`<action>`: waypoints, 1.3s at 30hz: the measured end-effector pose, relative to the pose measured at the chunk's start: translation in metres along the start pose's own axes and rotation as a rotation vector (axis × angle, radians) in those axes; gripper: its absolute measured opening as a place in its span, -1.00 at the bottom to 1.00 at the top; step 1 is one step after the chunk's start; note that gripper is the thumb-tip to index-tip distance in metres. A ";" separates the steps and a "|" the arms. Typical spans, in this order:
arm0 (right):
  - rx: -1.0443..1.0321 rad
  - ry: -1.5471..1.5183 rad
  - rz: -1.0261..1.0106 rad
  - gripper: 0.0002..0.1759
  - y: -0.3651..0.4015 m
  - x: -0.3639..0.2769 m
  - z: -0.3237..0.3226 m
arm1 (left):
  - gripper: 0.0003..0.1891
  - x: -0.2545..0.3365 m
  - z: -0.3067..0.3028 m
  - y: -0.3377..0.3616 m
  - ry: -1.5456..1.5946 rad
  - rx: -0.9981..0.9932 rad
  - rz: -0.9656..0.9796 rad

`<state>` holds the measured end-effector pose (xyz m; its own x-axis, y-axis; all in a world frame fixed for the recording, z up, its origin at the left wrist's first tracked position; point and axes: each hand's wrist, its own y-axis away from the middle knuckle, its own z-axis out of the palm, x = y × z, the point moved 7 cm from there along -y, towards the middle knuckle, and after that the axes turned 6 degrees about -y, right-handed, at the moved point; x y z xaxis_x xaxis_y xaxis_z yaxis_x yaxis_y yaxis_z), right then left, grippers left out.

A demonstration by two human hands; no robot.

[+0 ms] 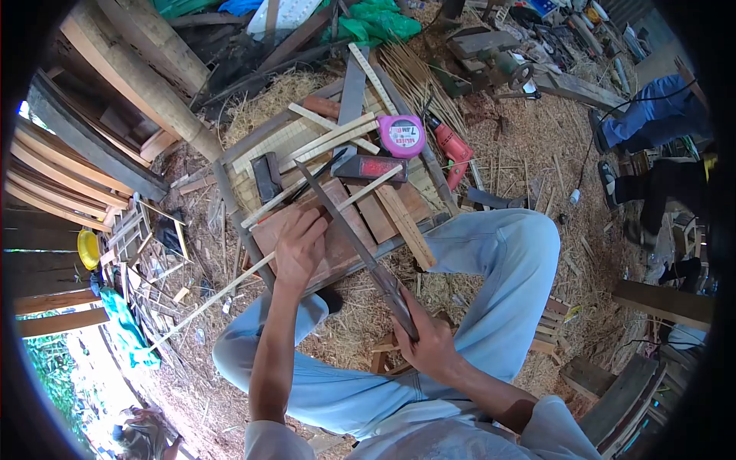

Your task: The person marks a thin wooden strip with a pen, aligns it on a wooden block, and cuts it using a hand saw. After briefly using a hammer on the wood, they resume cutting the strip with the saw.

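Observation:
My right hand [428, 343] is wrapped around the handle of a long knife [349, 231], its blade pointing up and left across a low work table [224, 188]. My left hand [295, 249] closes on a long, thin wooden strip [211, 303]. The strip slants from the lower left, under the blade, to the tabletop tools. Just beyond the blade lie a pink tape measure [402, 136], a dark tool with a red panel [379, 168] and a dark block [267, 178]. Flat reddish-brown boards [349, 249] lie beneath my left hand.
A red power drill [454, 153] rests at the table's right edge, beside a bundle of thin sticks [410, 77]. Shavings cover the ground [529, 146]. Curved timber [138, 80] leans at left. People's legs [652, 115] show at right, and another person [142, 437] at lower left.

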<state>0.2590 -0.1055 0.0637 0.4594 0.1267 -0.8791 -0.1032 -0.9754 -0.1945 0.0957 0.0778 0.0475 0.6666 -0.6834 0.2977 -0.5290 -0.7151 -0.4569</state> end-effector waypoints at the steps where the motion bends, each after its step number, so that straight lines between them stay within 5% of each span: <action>1: -0.016 -0.019 0.046 -0.35 -0.005 0.001 0.004 | -0.75 -0.001 0.001 0.002 -0.016 -0.006 -0.009; 5: -0.068 -0.026 0.124 -0.34 -0.043 0.004 0.025 | -0.75 -0.005 0.002 0.000 -0.013 -0.032 -0.043; 12: 0.004 -0.017 -0.004 -0.36 0.012 -0.001 -0.010 | -0.75 0.000 -0.001 -0.004 -0.017 0.016 0.006; 17: -0.195 -0.085 0.316 -0.28 -0.026 0.006 0.016 | -0.75 0.002 -0.002 -0.001 -0.020 0.006 -0.014; 23: -0.001 -0.008 0.017 -0.33 -0.009 -0.006 0.004 | -0.74 -0.003 0.002 0.000 0.000 -0.021 -0.042; 29: -0.153 -0.072 0.261 -0.27 -0.006 0.002 0.012 | -0.74 -0.005 0.006 0.005 -0.011 0.010 -0.038; 32: -0.118 -0.017 0.255 -0.32 -0.046 -0.011 0.022 | -0.74 -0.008 0.007 0.003 -0.005 -0.021 -0.072; 39: -0.008 0.023 0.012 -0.30 0.029 -0.002 0.001 | -0.77 0.002 -0.002 -0.001 0.063 0.054 -0.023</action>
<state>0.2543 -0.1340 0.0589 0.4787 0.1106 -0.8710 -0.1017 -0.9784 -0.1801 0.0967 0.0770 0.0499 0.6431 -0.6762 0.3595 -0.4841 -0.7227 -0.4933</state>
